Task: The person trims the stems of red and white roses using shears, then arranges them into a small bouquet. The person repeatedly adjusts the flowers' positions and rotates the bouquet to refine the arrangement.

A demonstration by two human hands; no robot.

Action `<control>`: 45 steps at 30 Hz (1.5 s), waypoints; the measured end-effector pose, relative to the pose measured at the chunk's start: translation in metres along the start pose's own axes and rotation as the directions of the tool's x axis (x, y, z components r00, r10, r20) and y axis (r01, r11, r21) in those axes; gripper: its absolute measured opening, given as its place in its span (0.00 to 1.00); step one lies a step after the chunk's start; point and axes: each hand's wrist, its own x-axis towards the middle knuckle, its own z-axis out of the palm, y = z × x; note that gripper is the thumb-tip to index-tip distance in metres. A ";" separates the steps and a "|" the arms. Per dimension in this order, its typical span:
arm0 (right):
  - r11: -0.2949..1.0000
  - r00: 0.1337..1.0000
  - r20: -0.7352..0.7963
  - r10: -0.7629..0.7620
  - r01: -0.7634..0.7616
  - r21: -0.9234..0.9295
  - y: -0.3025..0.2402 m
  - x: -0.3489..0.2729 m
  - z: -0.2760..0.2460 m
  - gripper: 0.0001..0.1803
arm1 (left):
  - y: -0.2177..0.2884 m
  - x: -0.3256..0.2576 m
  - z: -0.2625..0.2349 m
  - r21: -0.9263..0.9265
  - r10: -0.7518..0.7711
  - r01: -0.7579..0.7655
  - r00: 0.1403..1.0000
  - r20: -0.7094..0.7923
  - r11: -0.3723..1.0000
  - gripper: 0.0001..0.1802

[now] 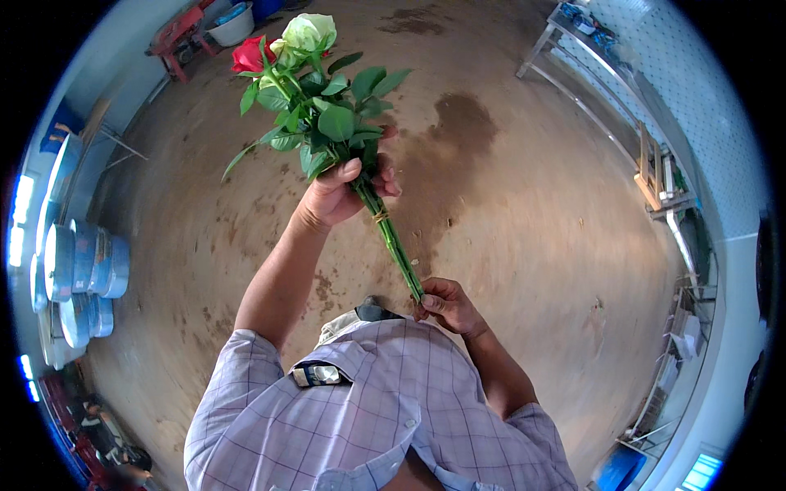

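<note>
My left hand (340, 192) grips a small bunch of roses (315, 98) just below the leaves, holding it out over the floor. The bunch has a red bloom (250, 56) and pale green-white blooms (309, 33) above green leaves. Its long green stems (393, 241), bound with a thin band, slant down toward my body. My right hand (446, 304) pinches the lower ends of the stems close to my chest.
A bare brown concrete floor (532, 229) with dark damp patches lies below. Blue and white tubs (82, 270) are stacked at the left. Metal racks and a wooden frame (655, 172) line the right wall. A red stool and a white basin (233, 29) stand at the far left.
</note>
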 end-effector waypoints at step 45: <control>0.512 0.602 -0.422 -0.678 -0.026 -0.859 0.138 -0.105 -0.134 0.19 | -0.265 -0.018 0.131 0.985 -0.417 -0.091 0.909 0.023 -0.144 0.19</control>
